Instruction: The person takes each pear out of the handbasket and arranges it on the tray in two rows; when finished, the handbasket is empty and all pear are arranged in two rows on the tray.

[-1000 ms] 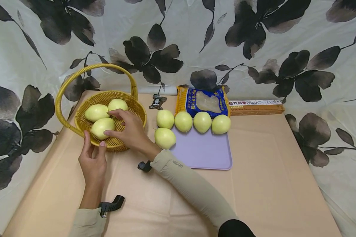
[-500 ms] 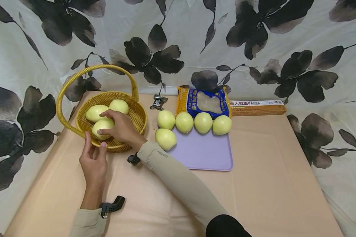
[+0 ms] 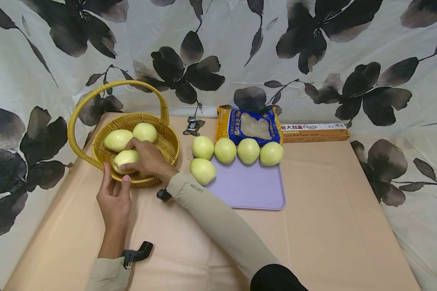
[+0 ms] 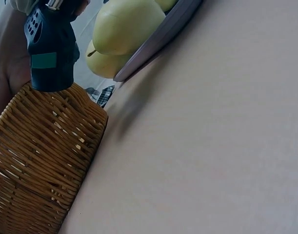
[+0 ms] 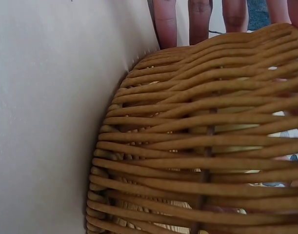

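Note:
In the head view, a yellow wicker basket [image 3: 172, 151] with a tall handle holds three pale green pears. My right hand [image 3: 149, 159] reaches over its right rim and grips the front pear [image 3: 124, 160], thumb on the near side and fingers on the far side. The other two pears, a left one [image 3: 118, 140] and a back one [image 3: 145, 132], lie beside it. My left hand [image 3: 113, 198] rests against the basket's near outer wall, fingers straight, tips right at the rim. In the right wrist view, straight fingers [image 5: 200, 22] lie along the wicker wall [image 5: 212, 141].
Right of the basket, a purple tray [image 3: 249, 186] bears several more pears along its back and left edges. Behind it lie a blue and orange pasta bag [image 3: 253, 125], a long pasta box [image 3: 315, 132] and a small black wrapped packet [image 3: 194, 126]. A floral curtain hangs behind.
My right hand has moved left and its thumb and fingers have come round the front pear, which has shifted slightly. The left hand and basket stay in place.

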Available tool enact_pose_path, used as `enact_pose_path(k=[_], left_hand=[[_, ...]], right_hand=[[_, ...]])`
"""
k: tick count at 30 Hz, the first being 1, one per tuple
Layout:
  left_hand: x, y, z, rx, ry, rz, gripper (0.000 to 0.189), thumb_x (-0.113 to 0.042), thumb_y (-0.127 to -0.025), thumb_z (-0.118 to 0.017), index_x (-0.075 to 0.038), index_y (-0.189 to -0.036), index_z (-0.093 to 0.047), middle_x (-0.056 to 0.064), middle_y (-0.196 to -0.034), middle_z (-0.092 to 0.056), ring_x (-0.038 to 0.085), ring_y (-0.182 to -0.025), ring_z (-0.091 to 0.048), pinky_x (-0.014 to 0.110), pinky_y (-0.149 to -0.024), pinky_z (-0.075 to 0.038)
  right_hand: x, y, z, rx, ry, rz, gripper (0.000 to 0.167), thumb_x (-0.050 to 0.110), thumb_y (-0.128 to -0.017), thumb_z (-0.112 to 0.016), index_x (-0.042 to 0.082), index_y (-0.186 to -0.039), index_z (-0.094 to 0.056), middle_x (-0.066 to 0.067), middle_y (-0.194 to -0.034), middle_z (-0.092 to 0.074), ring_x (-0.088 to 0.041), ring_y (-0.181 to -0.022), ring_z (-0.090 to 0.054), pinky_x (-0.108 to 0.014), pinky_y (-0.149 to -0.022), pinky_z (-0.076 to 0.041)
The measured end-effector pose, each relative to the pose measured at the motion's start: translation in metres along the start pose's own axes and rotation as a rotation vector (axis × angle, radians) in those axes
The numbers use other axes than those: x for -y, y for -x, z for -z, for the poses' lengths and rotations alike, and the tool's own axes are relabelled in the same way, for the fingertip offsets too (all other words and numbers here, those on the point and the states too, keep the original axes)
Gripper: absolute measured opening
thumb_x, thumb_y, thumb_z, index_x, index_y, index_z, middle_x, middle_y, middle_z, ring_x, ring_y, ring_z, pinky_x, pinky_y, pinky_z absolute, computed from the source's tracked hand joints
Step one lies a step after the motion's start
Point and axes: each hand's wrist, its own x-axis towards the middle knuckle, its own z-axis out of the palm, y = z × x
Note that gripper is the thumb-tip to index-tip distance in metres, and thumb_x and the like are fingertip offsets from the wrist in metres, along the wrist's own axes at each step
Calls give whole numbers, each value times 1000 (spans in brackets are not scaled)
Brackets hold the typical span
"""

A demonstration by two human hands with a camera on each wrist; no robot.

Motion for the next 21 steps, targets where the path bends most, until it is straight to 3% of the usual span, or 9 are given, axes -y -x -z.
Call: enact_pose_path(k=[9, 21], left_hand=[[-1, 0, 0, 3, -30, -14, 72, -15, -107, -64, -27, -167, -27, -2, -179, -17, 29, -165, -23, 12, -113, -43], [0, 2, -1, 3, -37, 4, 72, -17, -107, -64, -28, -168, -26, -3, -180, -15, 32, -165, -22, 12, -112, -44]], right_hand=[[0, 2, 0, -15, -17, 6, 54, 48, -86, -88, 25, -125, -59, 10, -116, -67, -3, -103, -60, -14, -83, -44], [-1, 6, 2, -128, -21, 38, 66, 48, -85, -90, 24, -138, -59, 7, -123, -66, -4, -112, -61, -13, -89, -44]])
